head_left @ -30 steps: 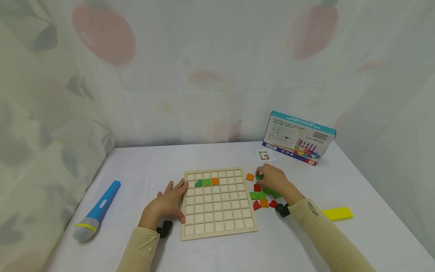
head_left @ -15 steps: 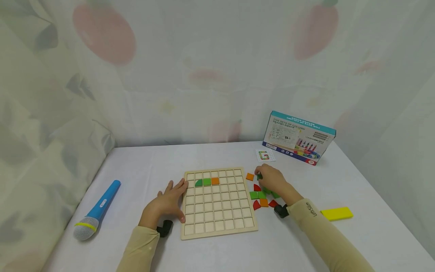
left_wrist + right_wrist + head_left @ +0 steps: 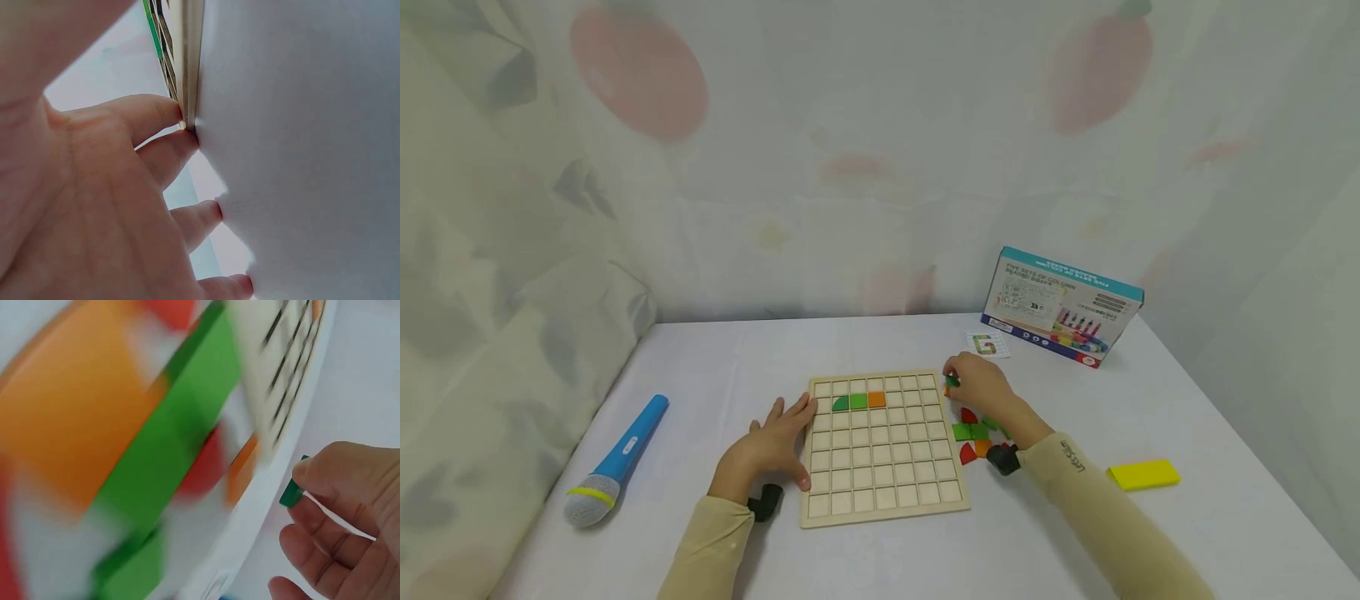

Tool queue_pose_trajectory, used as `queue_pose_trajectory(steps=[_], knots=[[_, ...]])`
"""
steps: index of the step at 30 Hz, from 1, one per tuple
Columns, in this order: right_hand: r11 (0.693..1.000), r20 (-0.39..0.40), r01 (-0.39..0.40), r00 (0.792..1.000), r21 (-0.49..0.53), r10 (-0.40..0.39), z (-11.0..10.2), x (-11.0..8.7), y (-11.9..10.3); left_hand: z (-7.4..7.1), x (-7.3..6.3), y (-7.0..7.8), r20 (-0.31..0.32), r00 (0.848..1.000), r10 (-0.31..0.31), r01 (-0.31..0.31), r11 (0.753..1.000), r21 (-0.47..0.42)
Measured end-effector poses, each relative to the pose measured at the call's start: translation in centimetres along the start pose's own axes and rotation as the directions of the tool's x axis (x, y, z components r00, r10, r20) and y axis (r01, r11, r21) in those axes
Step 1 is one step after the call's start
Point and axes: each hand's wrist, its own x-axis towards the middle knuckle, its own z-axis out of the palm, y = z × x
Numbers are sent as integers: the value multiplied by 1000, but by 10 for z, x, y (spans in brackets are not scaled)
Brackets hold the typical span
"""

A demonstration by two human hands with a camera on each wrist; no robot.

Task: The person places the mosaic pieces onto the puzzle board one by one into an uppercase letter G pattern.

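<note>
A wooden grid board (image 3: 880, 458) lies mid-table. One row bears a dark green rounded tile (image 3: 841, 404), a light green square tile (image 3: 858, 402) and an orange square tile (image 3: 877, 400). Along the board's left edge my left hand (image 3: 767, 450) rests with fingers spread; in the left wrist view, two fingertips touch the board's side. Just off the upper right edge, my right hand (image 3: 985, 387) pinches a small dark green tile (image 3: 292, 493) between thumb and finger. Below that hand lie loose green tiles (image 3: 979, 432), red tiles (image 3: 967, 453) and an orange tile (image 3: 982, 448), partly hidden by the wrist camera.
Behind the right hand lies a small pattern card (image 3: 987, 344), with a printed box (image 3: 1063, 307) leaning at the back right. A yellow block (image 3: 1144, 474) sits beyond the right forearm. At far left is a blue toy microphone (image 3: 617, 462).
My right hand has carried the dark green tile left from among the loose tiles to near the board, now covering most of an orange tile there. The left hand stays in place.
</note>
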Motion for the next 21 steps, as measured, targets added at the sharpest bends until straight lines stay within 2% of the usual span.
queue_pose_trajectory(steps=[5,9,13,21], knots=[[989,14,134,991,54,-135,10,9,-37,-1,-3,0,2,1000,6,-6,1000,-22],[979,33,192,980,73,-195,23,14,-56,0,-4,1,10,1000,10,-9,999,-39],[980,56,192,979,59,-195,31,16,-65,0,-4,3,8,1000,8,-8,999,-32],[990,82,123,988,62,-128,33,17,-70,-2,-2,2,6,1000,-1,1,1000,-26]])
